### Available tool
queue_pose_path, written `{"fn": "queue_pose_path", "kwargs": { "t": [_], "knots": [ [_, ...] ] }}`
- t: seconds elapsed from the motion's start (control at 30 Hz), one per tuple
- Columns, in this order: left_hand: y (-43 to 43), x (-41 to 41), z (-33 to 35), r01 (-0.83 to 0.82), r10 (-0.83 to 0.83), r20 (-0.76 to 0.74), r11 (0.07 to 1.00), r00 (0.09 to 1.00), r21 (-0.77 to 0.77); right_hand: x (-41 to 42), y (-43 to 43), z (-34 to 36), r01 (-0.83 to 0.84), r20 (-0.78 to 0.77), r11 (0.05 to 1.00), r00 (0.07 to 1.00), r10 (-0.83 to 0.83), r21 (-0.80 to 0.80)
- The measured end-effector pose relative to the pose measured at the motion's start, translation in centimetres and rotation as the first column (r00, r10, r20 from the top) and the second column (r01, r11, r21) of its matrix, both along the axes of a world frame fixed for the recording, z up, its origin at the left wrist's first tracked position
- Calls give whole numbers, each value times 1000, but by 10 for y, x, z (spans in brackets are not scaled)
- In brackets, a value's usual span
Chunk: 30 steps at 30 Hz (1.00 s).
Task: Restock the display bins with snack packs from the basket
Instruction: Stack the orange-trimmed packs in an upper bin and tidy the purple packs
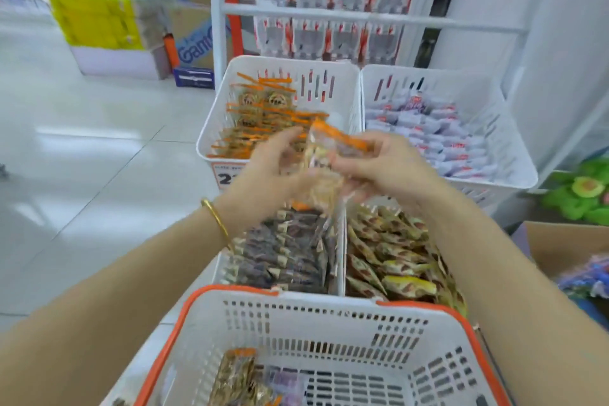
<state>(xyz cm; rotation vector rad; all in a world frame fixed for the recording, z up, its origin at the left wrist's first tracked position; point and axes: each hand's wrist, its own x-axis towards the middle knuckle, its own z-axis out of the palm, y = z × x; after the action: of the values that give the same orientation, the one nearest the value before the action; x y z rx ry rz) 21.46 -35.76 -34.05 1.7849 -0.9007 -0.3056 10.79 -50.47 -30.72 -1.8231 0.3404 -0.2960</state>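
Pale floor tiles spread leftward while we grasp one orange-topped snack pack between both grips, left hand and right hand equally near, its long axis pointing toward the matching far-left bin just beyond, basket nearest us.

A: Where is the basket?
B: Nearest, with the near-left bin just behind it.
A: And the snack pack?
B: Between the left hand and the right hand, above that bin and before the far-left bin. The far-right bin sits beside it, and a cardboard box stands farther right.
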Motion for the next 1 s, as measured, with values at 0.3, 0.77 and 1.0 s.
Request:
{"fn": "queue_pose_path", "kwargs": {
  "t": [0.3,0.77,1.0],
  "knots": [
    [-37,89,-4,-347,26,656,864,755,364,163,-85,15,419,273,542,903,-332,-728],
    [-37,97,-25,-306,40,628,896,777,322,241,-99,-25,111,-169,840,957,-234,-531],
    [-38,96,-24,-299,58,612,906,789,300,232,-86,-31,372,-137,882,928,-346,288]
  ]
}}
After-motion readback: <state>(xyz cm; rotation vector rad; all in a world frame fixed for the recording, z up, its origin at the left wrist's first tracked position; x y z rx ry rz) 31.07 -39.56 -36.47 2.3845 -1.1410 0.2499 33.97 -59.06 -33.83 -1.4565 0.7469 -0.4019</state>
